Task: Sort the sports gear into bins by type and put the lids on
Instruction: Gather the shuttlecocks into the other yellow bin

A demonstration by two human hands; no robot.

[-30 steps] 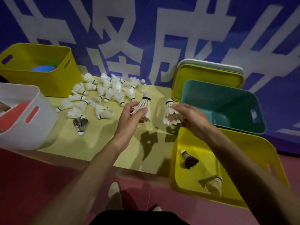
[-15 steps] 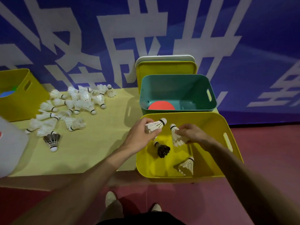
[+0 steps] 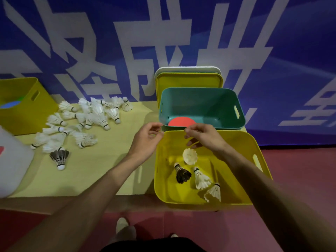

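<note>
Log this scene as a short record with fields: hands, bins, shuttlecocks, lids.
left hand: at the near yellow bin's left rim, fingers loosely curled, holding nothing
right hand: over the same bin, holding nothing
near yellow bin: holds three white shuttlecocks and one dark shuttlecock
teal bin: holds a red disc
lids: yellow lid and white lid lean on the wall behind the teal bin
mat: unsorted white pile plus one dark loose shuttlecock
</note>
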